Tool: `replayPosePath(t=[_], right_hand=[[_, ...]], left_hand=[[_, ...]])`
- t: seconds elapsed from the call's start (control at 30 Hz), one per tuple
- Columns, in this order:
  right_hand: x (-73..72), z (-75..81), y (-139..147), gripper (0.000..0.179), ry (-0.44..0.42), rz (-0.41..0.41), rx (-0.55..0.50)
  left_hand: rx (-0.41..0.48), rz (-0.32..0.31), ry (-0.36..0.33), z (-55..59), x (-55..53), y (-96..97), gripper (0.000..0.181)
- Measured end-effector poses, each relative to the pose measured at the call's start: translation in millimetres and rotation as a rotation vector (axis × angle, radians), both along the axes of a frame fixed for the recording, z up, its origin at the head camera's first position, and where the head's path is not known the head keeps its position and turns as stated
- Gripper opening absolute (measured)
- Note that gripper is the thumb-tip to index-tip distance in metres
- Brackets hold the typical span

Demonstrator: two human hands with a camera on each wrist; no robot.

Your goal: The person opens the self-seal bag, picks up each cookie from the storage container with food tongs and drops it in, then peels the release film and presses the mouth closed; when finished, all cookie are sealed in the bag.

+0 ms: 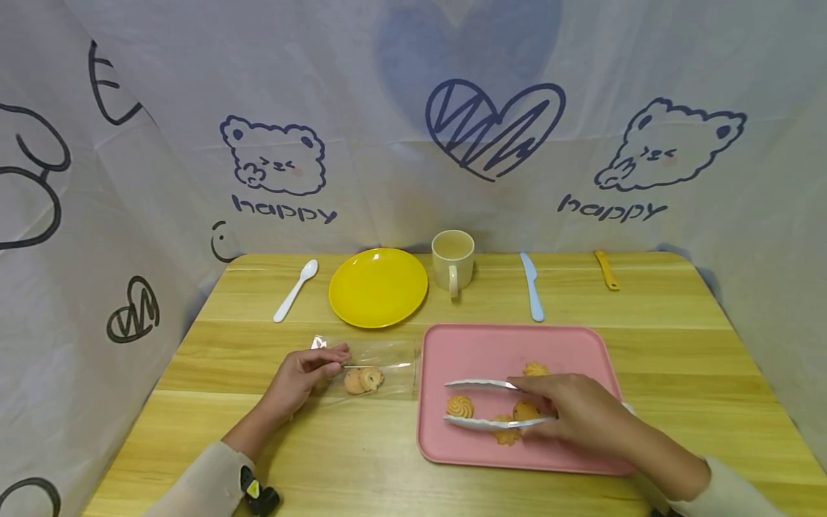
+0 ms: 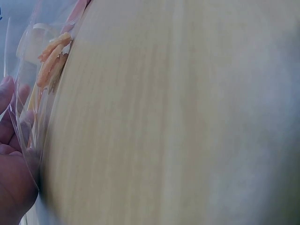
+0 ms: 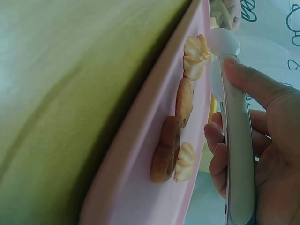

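My left hand pinches the edge of a clear plastic bag between thumb and fingers. Inside the bag are a few cookies, which also show through the film in the left wrist view. My right hand grips metal tongs over a pink tray. The tongs' two arms are spread, and a swirl cookie shows between their tips in the head view. Other cookies on the tray include a flower-shaped one and a round one, partly hidden by hand and tongs. A brown cookie lies among them.
Along the table's back stand a yellow plate and a cream mug. A white spoon lies left of the plate; a light blue knife and a yellow handle-like utensil lie to the right. A patterned cloth hangs behind.
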State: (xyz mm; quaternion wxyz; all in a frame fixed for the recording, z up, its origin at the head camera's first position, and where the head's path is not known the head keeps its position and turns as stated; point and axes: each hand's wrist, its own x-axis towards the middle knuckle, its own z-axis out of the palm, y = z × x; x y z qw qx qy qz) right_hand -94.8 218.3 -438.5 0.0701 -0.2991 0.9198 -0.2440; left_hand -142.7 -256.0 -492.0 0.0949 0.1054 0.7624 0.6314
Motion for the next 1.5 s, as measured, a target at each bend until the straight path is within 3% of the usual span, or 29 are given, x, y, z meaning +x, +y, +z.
replayPosePath(t=[0.2,0.6,1.5], right_hand=[[2.6,-1.5,3,0.070,-0.003,0.006,0.028],[2.8,-1.1,2,0.068,0.079,0.029,0.059],[-6.3,9.7,0,0.065,0.018,0.023,0.039]], left_hand=[[-0.001,0.001,0.001,0.0,0.0,-0.1,0.026],[-0.004,0.004,-0.009,0.8,0.5,0.3,0.027],[-0.011,0.004,-0.007,0.8,0.8,0.3,0.027]])
